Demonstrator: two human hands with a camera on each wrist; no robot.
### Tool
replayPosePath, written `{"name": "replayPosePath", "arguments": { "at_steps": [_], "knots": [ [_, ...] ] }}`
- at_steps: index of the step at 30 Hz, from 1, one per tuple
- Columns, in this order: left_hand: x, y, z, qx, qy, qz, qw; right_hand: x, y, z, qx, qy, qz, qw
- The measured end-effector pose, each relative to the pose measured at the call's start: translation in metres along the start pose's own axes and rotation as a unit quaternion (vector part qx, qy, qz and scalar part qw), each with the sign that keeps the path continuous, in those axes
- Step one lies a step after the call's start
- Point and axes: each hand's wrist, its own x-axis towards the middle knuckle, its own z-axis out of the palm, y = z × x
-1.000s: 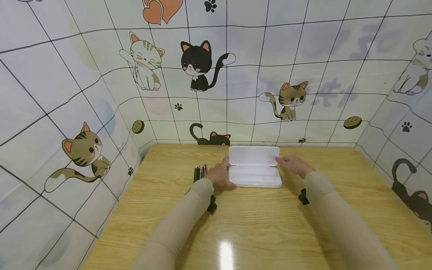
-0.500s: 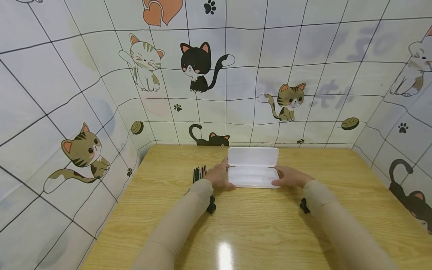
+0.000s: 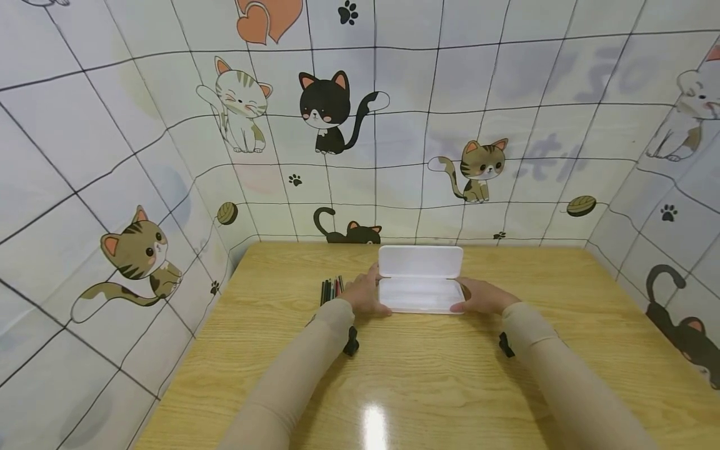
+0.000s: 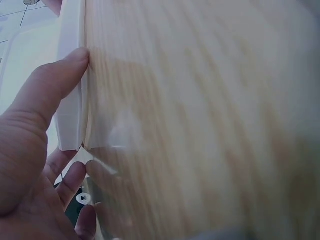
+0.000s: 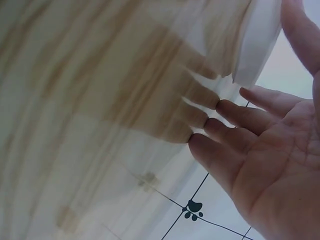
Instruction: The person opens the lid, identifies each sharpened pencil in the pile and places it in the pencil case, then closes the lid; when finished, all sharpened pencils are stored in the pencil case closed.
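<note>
A white pencil case [image 3: 419, 295] lies on the table with its hinged lid [image 3: 420, 261] raised at the back. My left hand [image 3: 364, 295] holds its left end, the thumb [image 4: 75, 62] against the front wall and the other fingers around the end. At the right end my right hand [image 3: 482, 296] holds the case, its thumb at the front corner. In the right wrist view, several fingers [image 5: 225, 155] of this hand reach past the case end, tips at the tabletop. Beside the left hand lie several dark pencils [image 3: 329, 290], partly hidden by it.
The wood-grain table [image 3: 427, 381] reaches back to a cat-patterned cloth wall [image 3: 405, 144]. Similar cloth stands along the left and right sides. A black clip-like piece [image 3: 351, 342] sits under the left wrist, another [image 3: 506, 345] under the right.
My right hand has moved from the lid's right edge down and forward to the right end of the case's base. The left hand stays at the left end.
</note>
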Motion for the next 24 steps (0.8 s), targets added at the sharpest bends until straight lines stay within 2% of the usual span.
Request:
{"name": "replayPosePath", "arguments": {
  "at_steps": [4,8,11,15,17,19,24],
  "knots": [
    [0.0,-0.002,0.0,-0.009,-0.002,-0.001,1.0,0.0,0.0,0.001,-0.005,0.003,-0.004,1.0],
    [-0.002,-0.002,-0.004,-0.037,-0.035,-0.001,0.9987,0.0,0.0,0.002,-0.018,0.0,-0.011,0.9998],
    [-0.006,0.002,-0.013,-0.091,-0.067,0.004,0.9936,0.0,0.0,0.002,-0.026,-0.004,-0.01,0.9996],
    [-0.014,0.005,-0.026,-0.173,-0.09,0.004,0.9807,-0.001,0.0,0.002,-0.027,-0.013,-0.005,0.9995],
    [-0.016,0.003,-0.031,-0.192,-0.09,-0.002,0.9773,-0.001,0.0,0.002,-0.027,-0.015,-0.007,0.9995],
    [-0.019,0.001,-0.037,-0.198,-0.08,-0.005,0.977,-0.001,0.0,0.002,-0.025,-0.014,-0.009,0.9995],
    [-0.028,-0.009,-0.051,-0.183,-0.03,0.004,0.9826,-0.002,0.0,0.001,-0.021,-0.011,-0.01,0.9997]
  ]
}}
